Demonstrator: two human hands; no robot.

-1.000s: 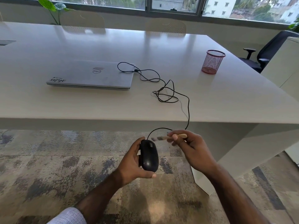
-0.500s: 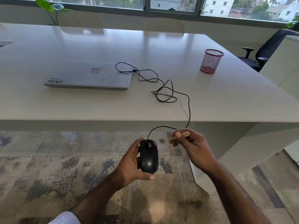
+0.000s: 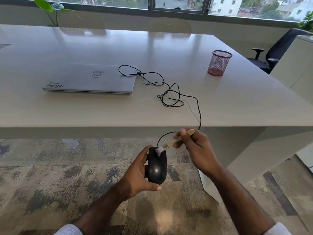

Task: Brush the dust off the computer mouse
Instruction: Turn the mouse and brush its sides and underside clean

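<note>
From the head view, the only one you have, your left hand (image 3: 137, 173) grips the black computer mouse (image 3: 156, 166) in the air below the near edge of the table (image 3: 237, 102), over the carpet (image 3: 50, 175), thumb along the near end and fingers wrapped round the far side. Your right hand (image 3: 198, 150) pinches the wooden handle of the small brush (image 3: 171, 143) between thumb and fingertips, and its pale bristles touch the front of the mouse, near the buttons. The likeliest trouble is the cable (image 3: 198, 109): it runs from the mouse up over the table edge, through a loose tangle, to the closed laptop (image 3: 89, 78), so pulling the mouse lower or towards you could tighten it and tug at the plug end by the laptop. Pressing too hard with the brush could also twist the mouse in a grip that holds only its sides. Your left palm faces inward, cradling the mouse's left flank; your right wrist is cocked above it, the brush angled down and leftward. A red mesh cup (image 3: 219, 62) stands well apart on the table.
</note>
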